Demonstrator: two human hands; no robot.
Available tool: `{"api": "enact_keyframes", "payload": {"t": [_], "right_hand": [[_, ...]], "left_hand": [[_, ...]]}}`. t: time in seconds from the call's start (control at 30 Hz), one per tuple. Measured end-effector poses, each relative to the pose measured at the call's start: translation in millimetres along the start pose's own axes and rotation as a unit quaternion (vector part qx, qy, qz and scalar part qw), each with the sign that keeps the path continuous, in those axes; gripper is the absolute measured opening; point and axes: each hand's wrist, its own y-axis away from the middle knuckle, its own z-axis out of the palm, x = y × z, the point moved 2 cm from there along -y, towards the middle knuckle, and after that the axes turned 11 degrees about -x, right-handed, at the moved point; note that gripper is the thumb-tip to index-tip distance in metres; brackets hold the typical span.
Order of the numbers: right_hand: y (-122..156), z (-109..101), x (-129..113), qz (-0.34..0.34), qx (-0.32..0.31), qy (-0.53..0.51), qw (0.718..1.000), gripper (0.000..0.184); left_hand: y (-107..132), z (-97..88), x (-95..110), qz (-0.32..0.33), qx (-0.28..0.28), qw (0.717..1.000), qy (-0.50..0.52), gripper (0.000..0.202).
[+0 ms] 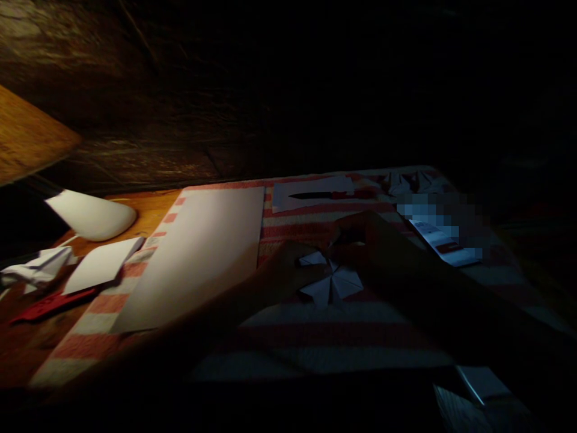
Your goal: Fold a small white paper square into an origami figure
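Note:
A white folded paper piece [333,285], shaped like a pointed star or flower with creased flaps, is held over the striped cloth. My left hand [286,261] grips its left side with fingers closed. At its upper edge, my right hand [372,237] has thumb and fingers bent together in a pinch against the paper. Deep shadow covers both hands, so fingertip detail is hard to see. Left of them lies a large white sheet of paper [211,240]. Beyond the hands, a knife [311,195] with a dark blade rests on a smaller paper sheet [282,203].
A red-and-white striped cloth [297,337] covers the table. At left stand a lamp [92,216], crumpled paper [42,264], a white paper piece [103,264] and a red flat object [54,304]. Folded papers [406,182] and a lit, partly pixelated screen [444,243] are right.

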Motion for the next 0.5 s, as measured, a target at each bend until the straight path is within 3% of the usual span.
{"api": "enact_keyframes", "payload": {"t": [0.27,0.5], "right_hand": [[1.2,1.3,-3.4,-0.002,-0.015,0.013,1.0,0.004],[0.7,0.2,-3.5,-0.016,-0.01,0.025,1.0,0.009]], "left_hand": [[-0.5,-1.5,2.6,0.051,-0.009,0.999,-0.013,0.019],[-1.4,0.3,4.7,0.028,-0.001,0.999,-0.022,0.016]]}}
